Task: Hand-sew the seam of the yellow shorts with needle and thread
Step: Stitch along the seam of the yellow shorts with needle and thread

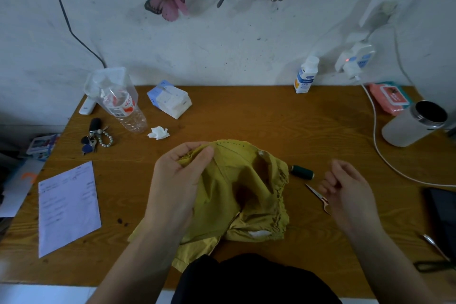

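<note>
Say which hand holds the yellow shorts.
The left hand: it pinches the yellow shorts at their top edge. The right hand is off to the side by the small snips, fingers curled, clear of the fabric.

No word, brand or number legible anywhere; print present but blurred.
- Clear plastic water bottle [125, 111]: red-and-white wrap label, characters unreadable, small barcode-like block at lower edge.
- White printed paper sheet [69, 205]: rows of faint grey print, illegible.
- Small white bottle with blue-and-yellow label [305, 76]: lettering too small to read.
- Flat pink wipes pack [389, 99]: framed label, dark mark, unreadable.
- Pale blue-and-white carton [170, 99]: tiny marks only.
- White wall plug adapter [355, 60]: blue label patches unreadable; red indicator dot lit.
</note>
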Demonstrator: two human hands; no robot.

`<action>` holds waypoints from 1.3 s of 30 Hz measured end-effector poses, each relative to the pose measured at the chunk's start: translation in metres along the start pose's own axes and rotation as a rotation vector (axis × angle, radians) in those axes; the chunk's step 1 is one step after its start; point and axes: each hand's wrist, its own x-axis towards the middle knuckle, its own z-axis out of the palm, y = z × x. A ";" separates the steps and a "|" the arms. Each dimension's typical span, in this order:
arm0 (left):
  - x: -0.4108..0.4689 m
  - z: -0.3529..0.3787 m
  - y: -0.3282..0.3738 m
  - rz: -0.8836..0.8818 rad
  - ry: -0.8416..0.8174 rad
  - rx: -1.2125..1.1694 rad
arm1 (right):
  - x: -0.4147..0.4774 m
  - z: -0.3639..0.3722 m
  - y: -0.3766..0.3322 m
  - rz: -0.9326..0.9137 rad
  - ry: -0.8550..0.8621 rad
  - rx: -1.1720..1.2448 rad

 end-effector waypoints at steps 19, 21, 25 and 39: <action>-0.017 0.015 0.004 0.057 -0.194 0.171 | -0.058 0.079 -0.031 -0.925 -0.499 -0.836; -0.017 0.016 0.004 0.056 -0.195 0.173 | -0.058 0.078 -0.032 -0.917 -0.500 -0.850; -0.017 0.016 0.005 0.021 -0.190 0.159 | -0.058 0.077 -0.034 -0.912 -0.503 -0.891; -0.017 0.014 0.005 0.146 -0.186 0.394 | -0.053 0.074 -0.046 -0.723 -0.634 -0.979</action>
